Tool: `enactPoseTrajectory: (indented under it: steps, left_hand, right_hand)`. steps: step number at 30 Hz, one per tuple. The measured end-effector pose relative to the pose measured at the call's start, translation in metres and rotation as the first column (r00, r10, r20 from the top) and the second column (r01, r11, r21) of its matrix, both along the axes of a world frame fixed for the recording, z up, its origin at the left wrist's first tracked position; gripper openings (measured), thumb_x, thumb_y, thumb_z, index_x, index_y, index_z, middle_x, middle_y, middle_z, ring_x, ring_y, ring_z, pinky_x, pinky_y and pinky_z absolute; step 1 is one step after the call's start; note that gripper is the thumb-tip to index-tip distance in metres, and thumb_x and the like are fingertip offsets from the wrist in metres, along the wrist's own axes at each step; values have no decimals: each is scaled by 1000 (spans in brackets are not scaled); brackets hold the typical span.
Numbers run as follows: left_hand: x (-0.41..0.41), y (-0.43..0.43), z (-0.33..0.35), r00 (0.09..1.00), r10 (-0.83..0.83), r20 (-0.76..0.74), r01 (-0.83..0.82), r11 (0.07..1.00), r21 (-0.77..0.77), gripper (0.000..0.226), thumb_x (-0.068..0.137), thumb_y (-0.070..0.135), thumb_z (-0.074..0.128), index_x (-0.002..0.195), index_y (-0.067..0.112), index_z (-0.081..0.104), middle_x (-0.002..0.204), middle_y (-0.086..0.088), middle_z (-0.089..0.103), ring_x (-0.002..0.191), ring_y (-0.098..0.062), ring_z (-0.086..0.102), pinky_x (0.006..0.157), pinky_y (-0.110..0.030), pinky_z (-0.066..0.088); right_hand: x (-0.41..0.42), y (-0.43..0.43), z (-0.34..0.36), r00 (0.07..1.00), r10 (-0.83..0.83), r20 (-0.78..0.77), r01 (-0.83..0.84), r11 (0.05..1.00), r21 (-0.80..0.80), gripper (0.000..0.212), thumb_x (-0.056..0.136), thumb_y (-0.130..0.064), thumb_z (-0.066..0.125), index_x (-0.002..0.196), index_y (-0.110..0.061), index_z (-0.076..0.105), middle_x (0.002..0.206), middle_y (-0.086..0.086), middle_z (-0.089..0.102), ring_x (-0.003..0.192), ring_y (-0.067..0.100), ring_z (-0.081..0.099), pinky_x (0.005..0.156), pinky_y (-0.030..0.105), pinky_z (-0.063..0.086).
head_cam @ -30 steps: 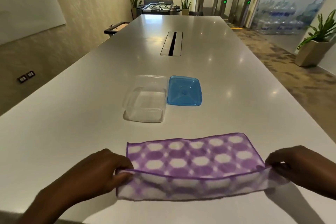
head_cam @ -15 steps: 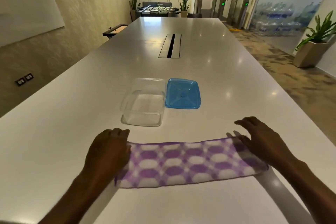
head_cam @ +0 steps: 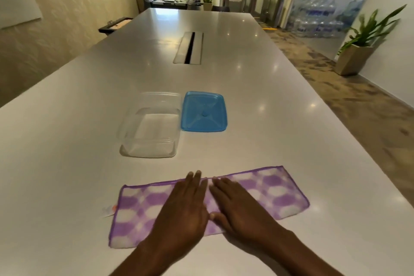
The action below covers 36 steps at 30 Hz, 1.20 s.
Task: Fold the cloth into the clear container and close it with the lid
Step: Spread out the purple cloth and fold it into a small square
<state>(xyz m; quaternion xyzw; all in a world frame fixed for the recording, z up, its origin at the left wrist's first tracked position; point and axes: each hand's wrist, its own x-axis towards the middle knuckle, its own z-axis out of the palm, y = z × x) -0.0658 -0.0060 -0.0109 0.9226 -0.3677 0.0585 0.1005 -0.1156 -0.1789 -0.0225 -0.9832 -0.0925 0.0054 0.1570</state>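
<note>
A purple and white patterned cloth (head_cam: pixel 275 192) lies folded into a long strip near the table's front edge. My left hand (head_cam: pixel 183 206) and my right hand (head_cam: pixel 237 206) rest flat side by side on its middle, fingers stretched out, holding nothing. Beyond the cloth stands the clear square container (head_cam: pixel 150 127), with nothing inside. The blue lid (head_cam: pixel 203 112) lies flat on the table, touching the container's right side.
The long white table (head_cam: pixel 280 87) runs away from me, with a cable slot (head_cam: pixel 189 48) in its middle. A small white tag (head_cam: pixel 107 210) sticks out at the cloth's left end. A potted plant (head_cam: pixel 356 51) stands on the floor at the right.
The cloth's near edge was lifted and folded over away from me into a narrow strip. My hands then slid from its two ends to the middle and now press it flat.
</note>
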Motion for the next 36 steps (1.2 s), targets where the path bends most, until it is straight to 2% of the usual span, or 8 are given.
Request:
enactPoseTrajectory:
  steps: [2,4,7,11,17,21,31,36]
  left_hand:
    - [9,2,-9,992,37,-120,-28,997,77,63,95,46,24,148,13,20,157,-5,12,146,-19,18,119,-32,-4]
    - [17,10,-21,976,80,-204,-59,992,108,77,86,68,6,149,24,-2,157,5,-13,147,-12,-9,118,-31,-9]
    - [21,20,-24,970,98,-223,-74,991,115,89,70,82,-10,146,35,-13,152,12,-24,143,-9,-19,119,-34,-9]
    - [27,42,-25,960,165,-225,-142,983,114,81,69,86,-7,135,43,-27,150,13,-29,140,-9,-27,117,-36,-12]
    - [33,79,-32,941,271,-204,-254,961,105,84,68,89,-4,136,44,-26,153,12,-23,143,-11,-20,119,-38,-5]
    - [36,100,-31,915,338,-221,-321,941,107,90,68,89,-3,140,39,-23,156,10,-18,144,-11,-16,120,-38,-2]
    - [37,109,-26,882,396,-257,-359,916,180,100,59,91,-11,138,31,-27,155,8,-23,142,-12,-22,119,-44,-7]
    - [40,101,-20,878,430,-213,-373,891,260,111,58,90,-15,147,24,-14,158,2,-19,144,-21,-21,116,-56,-8]
  right_hand:
    - [2,-7,-6,1000,-6,-26,5,999,-33,70,94,-64,17,152,-26,7,161,-7,2,144,4,-12,111,24,-18]
    - [4,-16,-10,999,-20,-29,18,997,-70,75,91,-70,11,152,-28,3,159,-10,-6,143,4,-18,112,29,-18]
    - [6,-32,-15,997,-70,-26,66,988,-137,76,89,-74,9,151,-32,-1,157,-13,-11,143,5,-19,117,34,-13]
    - [2,-60,-19,987,-158,-29,151,974,-168,75,87,-75,5,149,-35,-7,156,-17,-13,143,2,-20,117,33,-12]
    - [-6,-108,-18,951,-304,-51,287,934,-213,79,81,-79,-4,146,-35,-14,155,-19,-17,139,-1,-26,116,29,-13]
    - [-15,-141,-19,918,-387,-81,367,910,-190,83,75,-81,-9,144,-37,-16,157,-14,-13,144,4,-14,116,31,-6]
    - [-18,-151,-23,912,-401,-82,383,907,-174,81,76,-80,-9,144,-36,-17,157,-14,-11,144,4,-12,117,35,-5]
    - [-19,-149,-23,906,-417,-69,403,902,-157,80,81,-79,0,146,-35,-11,159,-12,-4,144,4,-6,118,36,-2]
